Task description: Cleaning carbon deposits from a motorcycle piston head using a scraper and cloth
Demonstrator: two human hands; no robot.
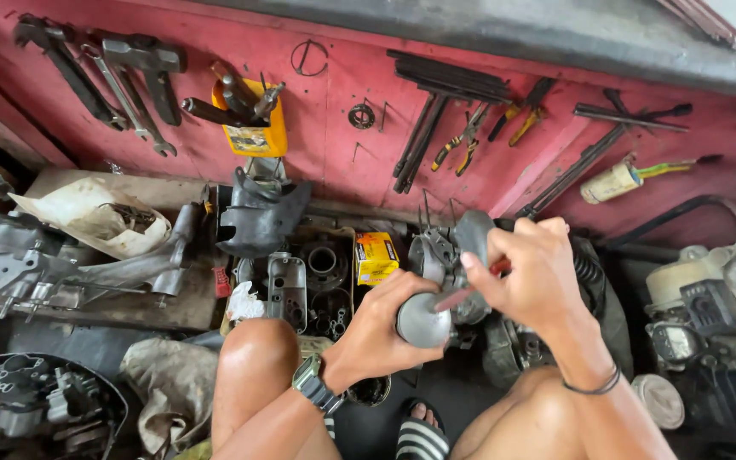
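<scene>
My left hand (pixel 381 328), with a watch on the wrist, cups a grey metal engine part (pixel 436 281) from below, its rounded end resting in my palm. My right hand (pixel 530 273) grips a red-handled tool (pixel 470 290) whose tip points into the part. Both hands work above my bare knees, with a striped sandal (pixel 421 439) on the floor below.
A red wall holds wrenches (pixel 121 81), pliers (pixel 462 145), rods and a yellow holder (pixel 257 128). A tray of engine parts (pixel 317 281) and a yellow box (pixel 375 255) sit ahead. Grey engine casings (pixel 36 264) lie left; more machinery (pixel 709 315) stands right.
</scene>
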